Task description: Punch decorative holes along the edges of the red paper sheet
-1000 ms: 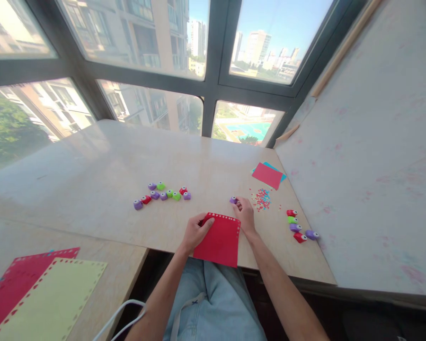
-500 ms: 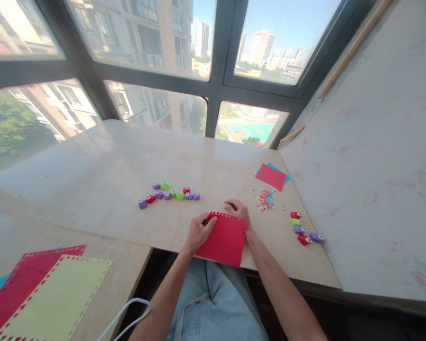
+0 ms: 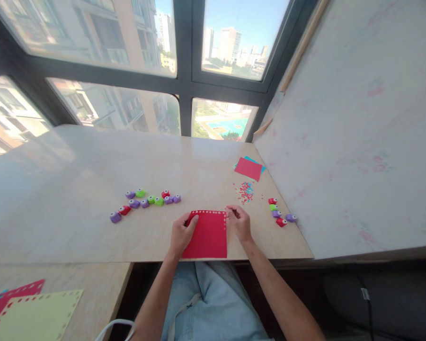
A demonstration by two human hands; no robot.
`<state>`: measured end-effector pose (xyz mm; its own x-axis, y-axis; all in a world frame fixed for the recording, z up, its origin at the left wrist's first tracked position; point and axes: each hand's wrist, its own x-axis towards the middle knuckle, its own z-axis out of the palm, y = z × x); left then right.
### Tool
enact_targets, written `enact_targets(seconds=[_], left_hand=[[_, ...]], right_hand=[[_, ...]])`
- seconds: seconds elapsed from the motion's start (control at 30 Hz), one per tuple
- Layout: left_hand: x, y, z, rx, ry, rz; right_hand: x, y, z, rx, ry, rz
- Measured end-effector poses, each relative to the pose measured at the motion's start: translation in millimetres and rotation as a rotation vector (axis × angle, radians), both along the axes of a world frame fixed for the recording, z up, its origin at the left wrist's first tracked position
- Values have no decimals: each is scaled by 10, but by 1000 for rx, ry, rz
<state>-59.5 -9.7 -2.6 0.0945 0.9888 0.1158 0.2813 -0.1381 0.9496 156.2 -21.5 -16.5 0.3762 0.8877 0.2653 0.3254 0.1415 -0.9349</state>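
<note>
My left hand [image 3: 182,233] grips the upper left side of a red sheet of paper [image 3: 208,239], thumb on top. Small punched holes run along the sheet's top edge and down the upper part of its right edge. Just off the upper right corner, my right hand [image 3: 239,221] is closed in a pinch; whatever lies between its fingertips is too small to make out. Beyond that hand lies a pile of red, blue and pale paper bits [image 3: 246,191].
Several small purple, green and red craft punches [image 3: 144,203] stand at left; more punches [image 3: 277,214] stand by the right wall. Red and blue cards [image 3: 248,168] lie near the window. Hole-edged yellow paper [image 3: 39,315] and red paper [image 3: 31,288] overlap at lower left.
The view has swung right. My right hand has come away from behind the sheet's right edge to beside its upper corner. The red sheet has turned straighter, still in my left hand.
</note>
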Motion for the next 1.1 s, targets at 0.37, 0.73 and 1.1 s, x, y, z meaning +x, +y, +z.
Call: enact_targets(seconds=[0.37,0.73,1.1], left_hand=[[-19,27,-6,-11,69,1],[-6,24,34,-26,123,15],[24,18,36,-5,145,50]], right_hand=[[833,-571,-7,35,-267,-512],[1230,-792,-4,-204,-551,-730],[948,-860,-93,-142,-654,-401]])
